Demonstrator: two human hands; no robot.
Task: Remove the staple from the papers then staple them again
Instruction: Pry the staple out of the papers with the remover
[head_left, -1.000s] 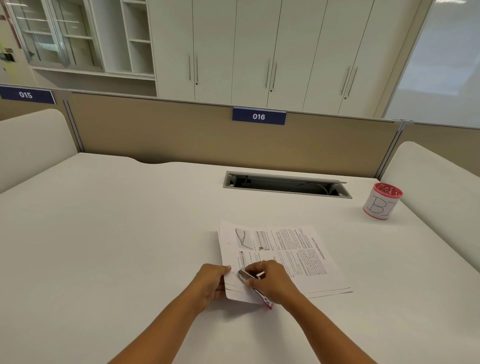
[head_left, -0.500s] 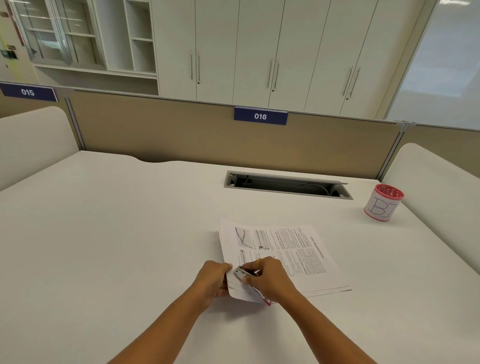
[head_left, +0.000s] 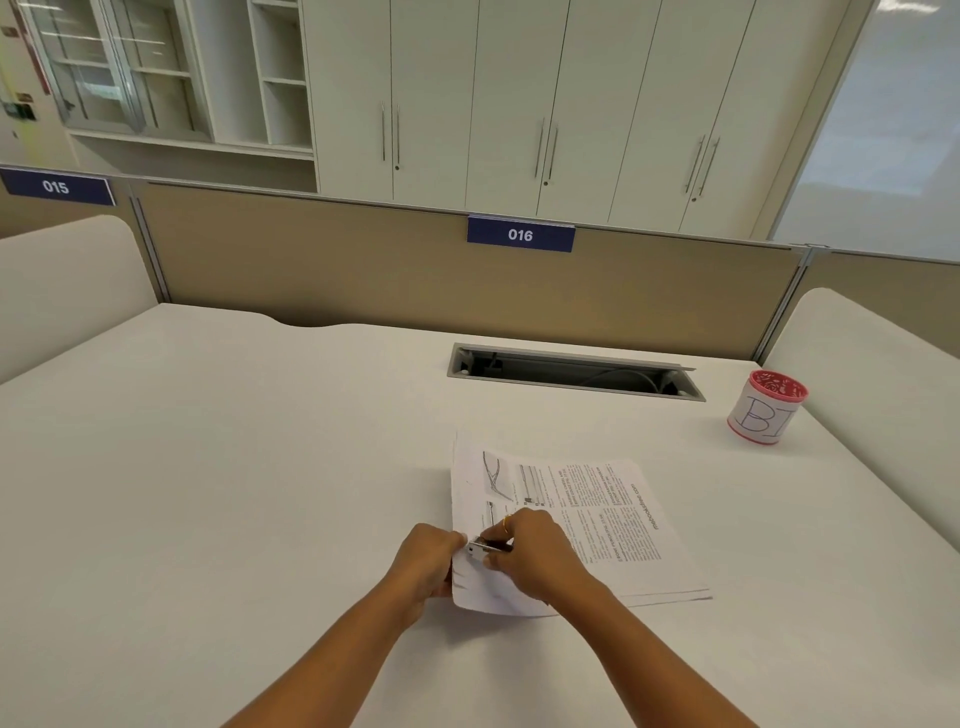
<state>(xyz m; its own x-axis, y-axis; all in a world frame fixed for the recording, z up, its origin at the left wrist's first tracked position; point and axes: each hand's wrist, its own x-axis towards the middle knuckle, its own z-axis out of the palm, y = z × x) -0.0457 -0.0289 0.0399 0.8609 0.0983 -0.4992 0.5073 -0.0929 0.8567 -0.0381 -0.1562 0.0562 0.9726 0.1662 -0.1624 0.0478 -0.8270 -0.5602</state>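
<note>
A thin stack of printed papers (head_left: 597, 519) lies on the white desk (head_left: 234, 493), its near left corner lifted slightly. My left hand (head_left: 428, 564) pinches that left edge of the papers. My right hand (head_left: 535, 553) grips a small stapler (head_left: 480, 549); only its silver metal nose shows, touching the paper edge right beside my left thumb. The rest of the stapler is hidden under my right hand. I cannot make out the staple.
A red-rimmed white cup marked with letters (head_left: 766, 408) stands at the far right. An open cable slot (head_left: 571, 371) is set into the desk behind the papers. A tan partition (head_left: 363, 270) with a "016" label closes the back.
My right hand has shifted left and turned over the stapler, so its pink rear end is now hidden. The metal nose has moved up to the paper edge by my left thumb.
</note>
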